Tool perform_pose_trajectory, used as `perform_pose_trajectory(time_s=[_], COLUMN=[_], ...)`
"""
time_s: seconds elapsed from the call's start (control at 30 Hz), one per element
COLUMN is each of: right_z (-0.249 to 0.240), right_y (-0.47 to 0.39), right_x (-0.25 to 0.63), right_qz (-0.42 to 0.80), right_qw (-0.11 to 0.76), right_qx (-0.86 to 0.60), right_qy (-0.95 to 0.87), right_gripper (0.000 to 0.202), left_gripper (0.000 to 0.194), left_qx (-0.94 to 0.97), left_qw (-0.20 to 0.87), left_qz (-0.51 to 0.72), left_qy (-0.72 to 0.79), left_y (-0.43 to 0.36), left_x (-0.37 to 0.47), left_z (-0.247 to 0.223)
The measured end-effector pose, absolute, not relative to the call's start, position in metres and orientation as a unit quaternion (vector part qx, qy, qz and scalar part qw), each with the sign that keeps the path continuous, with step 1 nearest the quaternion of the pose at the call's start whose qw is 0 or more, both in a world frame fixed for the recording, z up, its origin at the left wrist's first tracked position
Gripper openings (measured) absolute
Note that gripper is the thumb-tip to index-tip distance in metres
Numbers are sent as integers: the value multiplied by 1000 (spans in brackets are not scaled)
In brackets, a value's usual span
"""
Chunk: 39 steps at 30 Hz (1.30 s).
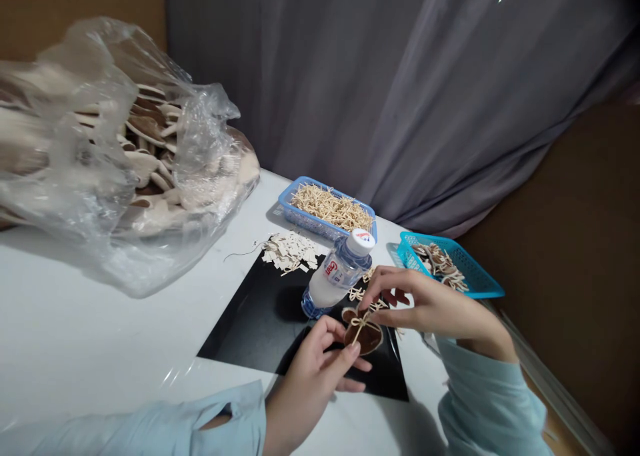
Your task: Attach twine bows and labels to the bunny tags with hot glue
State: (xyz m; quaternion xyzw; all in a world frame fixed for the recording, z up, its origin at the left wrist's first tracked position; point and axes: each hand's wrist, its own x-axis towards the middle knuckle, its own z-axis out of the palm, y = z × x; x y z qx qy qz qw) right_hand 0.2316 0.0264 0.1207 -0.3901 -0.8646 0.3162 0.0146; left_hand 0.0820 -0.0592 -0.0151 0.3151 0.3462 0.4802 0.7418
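A small brown piece with a pale edge point(369, 339) is held over the black mat point(250, 329), with a cream string bow point(361, 323) across its narrow part. My left hand point(323, 366) grips its lower left edge between thumb and fingers. My right hand point(417, 299) pinches at the upper right of the bow with thumb and forefinger. Just beyond the hands stands a plastic bottle point(337, 273) with a white cap and clear-blue body. More cream bows point(373, 299) lie behind the piece, partly hidden by my right hand.
A blue basket point(320, 226) holds many cream bows. White tags point(293, 251) lie in a pile on the mat's back edge. The teal basket point(480, 279) at right holds brown pieces with bows. A large clear bag point(200, 176) of brown and cream pieces sits at left.
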Motion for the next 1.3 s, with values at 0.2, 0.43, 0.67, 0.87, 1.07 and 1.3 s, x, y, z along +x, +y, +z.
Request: perform_pose_trajectory(time_s=[0.2, 0.43, 0.67, 0.87, 1.07, 1.3], right_z=[118, 116, 116, 119, 123, 123], right_y=[25, 24, 23, 21, 14, 8], right_x=[229, 225, 226, 227, 226, 223], right_qz=[298, 294, 284, 283, 262, 215], right_qw=[15, 22, 14, 8, -4, -39], right_qx=[-370, -370, -371, -382, -401, -439], right_qy=[-880, -881, -884, -880, -878, -871], right_gripper=[10, 6, 3, 2, 6, 10], left_gripper=[44, 45, 43, 43, 41, 37], left_qx=[313, 314, 304, 335, 342, 355], left_qw=[740, 740, 746, 735, 733, 733], left_qz=[484, 485, 486, 487, 486, 477], left_qy=[347, 345, 339, 332, 331, 331], left_y=[-59, -59, -58, -59, -62, -62], left_x=[82, 81, 81, 81, 82, 81], left_z=[-16, -15, -14, -16, -18, -15])
